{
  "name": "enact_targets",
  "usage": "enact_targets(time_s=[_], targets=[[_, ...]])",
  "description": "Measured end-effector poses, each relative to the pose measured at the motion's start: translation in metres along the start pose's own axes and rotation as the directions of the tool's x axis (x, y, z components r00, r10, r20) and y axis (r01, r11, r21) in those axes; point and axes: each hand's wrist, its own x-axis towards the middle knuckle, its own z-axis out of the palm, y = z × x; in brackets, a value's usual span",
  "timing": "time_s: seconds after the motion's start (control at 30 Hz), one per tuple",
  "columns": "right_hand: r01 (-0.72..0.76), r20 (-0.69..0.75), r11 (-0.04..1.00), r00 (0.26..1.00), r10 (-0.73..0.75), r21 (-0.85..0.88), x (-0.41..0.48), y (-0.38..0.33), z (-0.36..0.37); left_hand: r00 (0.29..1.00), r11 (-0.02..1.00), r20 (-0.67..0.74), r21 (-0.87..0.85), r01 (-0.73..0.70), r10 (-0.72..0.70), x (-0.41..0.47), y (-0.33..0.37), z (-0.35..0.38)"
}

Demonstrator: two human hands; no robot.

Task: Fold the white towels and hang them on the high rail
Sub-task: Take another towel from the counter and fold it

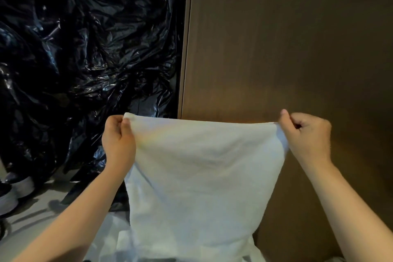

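White towel [197,176] hangs stretched between left hand [118,140] and right hand [306,136], each grip pinching a top corner.

Your white towel [197,172] ran off the bottom edge, well below your fingers [116,122]; they covered its top corners. Left of them, the shoes [22,186] were cropped.

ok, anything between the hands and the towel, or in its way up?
Nothing between them: left hand and right hand pinch the white towel by its top corners. No rail in view, so the way up can't be judged. Visible beyond the towel: a wooden panel, and black plastic sheeting to its left.
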Motion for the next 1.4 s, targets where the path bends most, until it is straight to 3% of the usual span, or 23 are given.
enact_targets(time_s=[0.1,0.33,0.43,0.57,0.6,0.67,0.77,0.93,1.13,1.23,1.33,1.4], targets=[[-0.122,0.003,0.985,0.992,0.122,0.125,0.0,0.002,0.009,1.0,1.0,-0.017,-0.003,0.009,-0.009,0.003,-0.002,0.0],[-0.197,0.003,0.971,0.98,0.198,0.133,-0.016,0.02,0.028,0.999,1.0,0.038,0.02,0.017,-0.018,-0.005,-0.01,0.001],[-0.189,0.006,0.98,0.982,0.189,0.067,-0.017,0.023,0.03,0.999,0.999,0.044,0.017,0.03,-0.031,-0.004,-0.008,0.004],[-0.024,0.093,0.962,0.994,0.051,-0.271,-0.024,0.02,0.025,0.996,0.999,0.077,-0.011,0.035,-0.034,-0.007,0.001,0.004],[0.005,0.132,0.958,0.991,0.034,-0.286,-0.027,0.016,0.024,0.995,0.999,0.101,-0.025,0.019,-0.017,-0.011,0.006,0.004],[0.009,0.227,0.987,0.974,0.028,-0.163,-0.033,0.003,0.025,0.987,0.999,0.157,-0.045,-0.027,0.033,-0.023,0.018,0.004],[-0.104,0.365,0.986,0.93,0.051,0.129,-0.049,-0.026,0.031,0.96,0.99,0.25,-0.105,-0.098,0.121,-0.051,0.041,0.009],[-0.228,0.55,0.942,0.833,0.057,0.248,-0.081,-0.058,0.042,0.882,0.976,0.433,-0.182,-0.116,0.186,-0.093,0.059,0.016],[-0.3,0.563,0.86,0.826,0.019,0.413,-0.103,-0.068,0.033,0.85,0.977,0.511,-0.21,-0.023,0.13,-0.128,0.056,0.019],[-0.393,0.564,0.843,0.815,0.135,0.367,-0.122,-0.066,0.028,0.835,0.973,0.548,-0.216,0.086,0.048,-0.143,0.05,0.015],[-0.458,0.523,0.817,0.82,0.234,0.352,-0.134,-0.061,0.028,0.806,0.988,0.591,-0.142,0.065,0.032,-0.156,0.041,0.006],[-0.451,0.523,0.813,0.823,0.221,0.367,-0.137,-0.06,0.026,0.805,0.994,0.593,-0.099,0.048,0.02,-0.162,0.036,0.003]])
